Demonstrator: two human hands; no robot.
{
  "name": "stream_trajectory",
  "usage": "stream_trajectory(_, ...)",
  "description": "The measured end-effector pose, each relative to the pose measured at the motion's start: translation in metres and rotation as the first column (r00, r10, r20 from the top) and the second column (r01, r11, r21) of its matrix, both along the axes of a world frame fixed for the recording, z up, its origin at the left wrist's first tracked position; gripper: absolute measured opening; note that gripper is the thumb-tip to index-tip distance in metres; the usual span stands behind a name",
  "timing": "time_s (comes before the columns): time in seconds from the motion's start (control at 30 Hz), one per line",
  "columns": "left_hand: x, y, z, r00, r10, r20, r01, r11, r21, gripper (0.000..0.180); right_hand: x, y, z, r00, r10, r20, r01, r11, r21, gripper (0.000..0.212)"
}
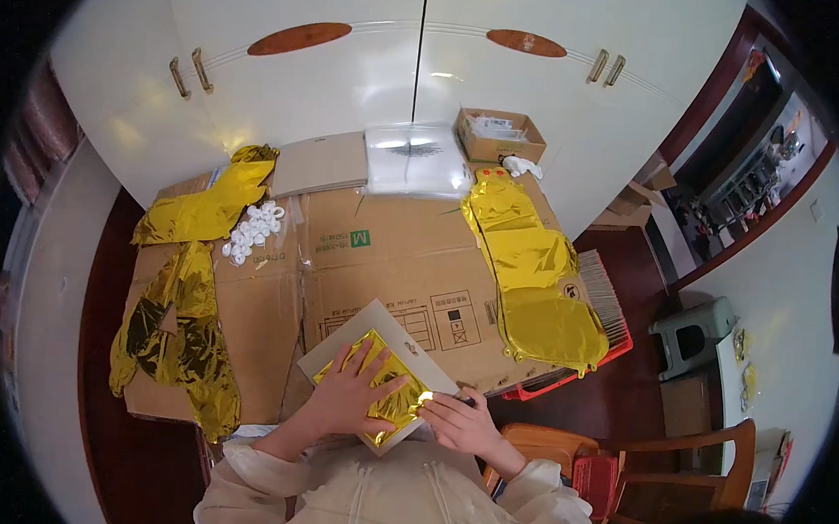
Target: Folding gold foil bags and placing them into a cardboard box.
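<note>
Rings (252,230), clr bags (421,177) & ctn (497,152) lie beyond foil-topped card (399,405).

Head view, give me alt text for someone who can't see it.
A person's left hand lies on gold foil over a pale board, the right hand at the foil's edge. More gold sheets and small white rings lie nearby on brown cardboard.

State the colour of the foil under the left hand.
Shiny golden yellow: the foil under the left hand shows best in the head view.
</note>
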State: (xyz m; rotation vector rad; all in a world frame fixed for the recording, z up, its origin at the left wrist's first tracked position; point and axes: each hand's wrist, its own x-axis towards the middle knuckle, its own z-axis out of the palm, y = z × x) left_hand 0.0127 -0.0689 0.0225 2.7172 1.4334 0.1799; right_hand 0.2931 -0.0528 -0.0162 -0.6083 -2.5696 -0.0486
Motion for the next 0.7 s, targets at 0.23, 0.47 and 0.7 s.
stream_trajectory(0.23,-0.002,0.000,-0.003,0.999,-0.005,0.032,0.005,1.000,-0.017,0.080,-0.007,-0.010,-0.004,0.984,-0.061,-0.167,0.065,0.998,0.015,0.029)
stream_trajectory(0.47,-0.003,0.001,-0.004,0.999,-0.009,0.035,0.010,0.999,-0.031,0.082,-0.010,-0.003,0.008,0.998,-0.022,-0.064,0.031,0.990,0.134,0.029)
stream_trajectory(0.7,-0.003,0.001,-0.003,0.999,-0.014,0.042,0.015,1.000,-0.024,0.081,-0.013,0.009,0.018,0.996,0.073,-0.044,-0.062,0.978,0.201,0.027)
